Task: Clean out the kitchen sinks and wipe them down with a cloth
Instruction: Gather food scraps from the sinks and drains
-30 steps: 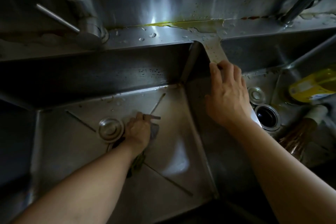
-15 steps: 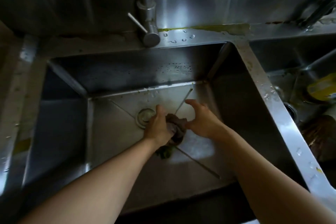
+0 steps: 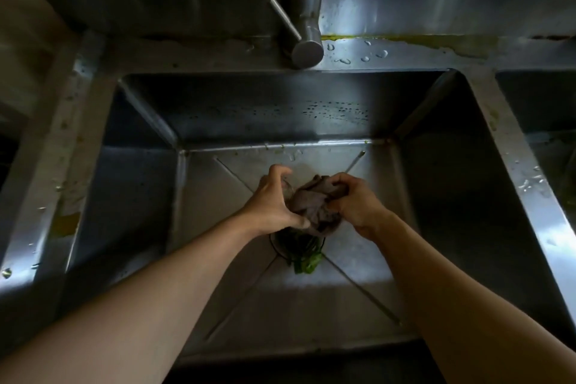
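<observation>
Both hands clutch a bunched brown cloth (image 3: 314,206) low over the floor of the steel sink (image 3: 140,196); the left hand (image 3: 274,201) curls round its left side, the right hand (image 3: 355,203) pinches its right edge; green vegetable scraps (image 3: 307,260) lie in the drain just beneath the cloth; no writing is legible.

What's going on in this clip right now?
A person leans over a stainless steel sink basin, both hands down at its floor. The left hand and the right hand each grip a crumpled grey-brown cloth bunched between them. Just below the cloth, green vegetable scraps lie at the drain. A steel tap stands at the back ledge, and no water can be seen running.
</observation>
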Tool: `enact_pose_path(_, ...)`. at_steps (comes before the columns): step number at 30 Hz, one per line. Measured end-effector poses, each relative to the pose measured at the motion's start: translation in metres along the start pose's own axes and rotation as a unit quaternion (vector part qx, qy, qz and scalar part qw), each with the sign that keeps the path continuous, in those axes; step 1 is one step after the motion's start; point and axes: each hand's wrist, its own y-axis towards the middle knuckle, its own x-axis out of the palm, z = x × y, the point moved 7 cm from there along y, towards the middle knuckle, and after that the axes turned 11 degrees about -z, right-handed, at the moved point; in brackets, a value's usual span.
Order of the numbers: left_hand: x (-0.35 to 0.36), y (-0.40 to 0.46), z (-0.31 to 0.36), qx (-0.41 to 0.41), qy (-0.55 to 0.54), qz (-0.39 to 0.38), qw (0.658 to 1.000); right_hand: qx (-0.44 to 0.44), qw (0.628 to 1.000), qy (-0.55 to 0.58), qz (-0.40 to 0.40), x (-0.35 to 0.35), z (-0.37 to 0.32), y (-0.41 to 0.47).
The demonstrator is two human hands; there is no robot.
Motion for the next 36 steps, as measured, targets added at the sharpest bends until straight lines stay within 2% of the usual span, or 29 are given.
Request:
enact_pose_path(2,-0.014,0.005,-0.012,-0.041,0.073,0.044,0.996,-0.014,0.998,0.008,0.055,-0.017,-0.002,0.013)
enact_pose_path(4,-0.027,0.01,-0.021,-0.083,0.177,0.093,0.976,-0.033,0.994,-0.013,0.102,-0.034,-0.008,0.029)
enact_pose_path(7,-0.024,0.029,-0.032,-0.116,0.276,0.068,0.952,-0.052,0.983,-0.076,0.159,-0.051,-0.019,0.057)
enact_pose_path(10,-0.016,0.046,-0.037,-0.12,0.302,0.055,0.944,-0.089,0.963,-0.157,0.198,-0.054,-0.028,0.084)
enact_pose_path(13,-0.008,0.054,-0.04,-0.109,0.335,0.067,0.934,-0.1,0.938,-0.285,0.17,-0.036,-0.02,0.108)
enact_pose_path(16,-0.005,0.056,-0.042,-0.09,0.356,0.084,0.926,-0.124,0.915,-0.356,0.144,-0.018,-0.011,0.117)
enact_pose_path(19,-0.001,0.05,-0.044,-0.078,0.385,0.079,0.916,-0.136,0.888,-0.433,0.078,-0.002,-0.004,0.123)
enact_pose_path(20,0.002,0.046,-0.042,-0.067,0.411,0.072,0.906,-0.144,0.884,-0.44,0.066,0.002,-0.004,0.121)
enact_pose_path(22,0.01,0.034,-0.034,-0.033,0.462,0.057,0.884,-0.159,0.898,-0.407,0.056,0.004,-0.001,0.116)
enact_pose_path(24,0.021,0.02,-0.022,0.017,0.503,0.035,0.863,-0.145,0.878,-0.455,0.028,0.008,0.005,0.106)
enact_pose_path(26,0.03,0.008,-0.007,0.077,0.56,0.045,0.824,-0.144,0.876,-0.46,0.0,0.01,0.013,0.098)
enact_pose_path(28,0.031,-0.002,0.004,0.092,0.588,0.051,0.802,-0.169,0.867,-0.468,-0.016,0.018,0.017,0.083)
enact_pose_path(31,0.021,-0.004,-0.007,0.054,0.554,0.062,0.829,-0.182,0.848,-0.493,-0.066,0.034,0.028,0.064)
enact_pose_path(33,0.007,-0.007,-0.011,0.044,0.554,0.075,0.828,-0.198,0.837,-0.497,-0.114,0.04,0.027,0.055)
enact_pose_path(34,0.0,-0.01,-0.01,0.046,0.56,0.089,0.822,-0.198,0.84,-0.49,-0.123,0.039,0.023,0.052)
enact_pose_path(36,-0.014,-0.012,-0.009,0.04,0.555,0.117,0.823,-0.182,0.868,-0.453,-0.092,0.032,0.008,0.054)
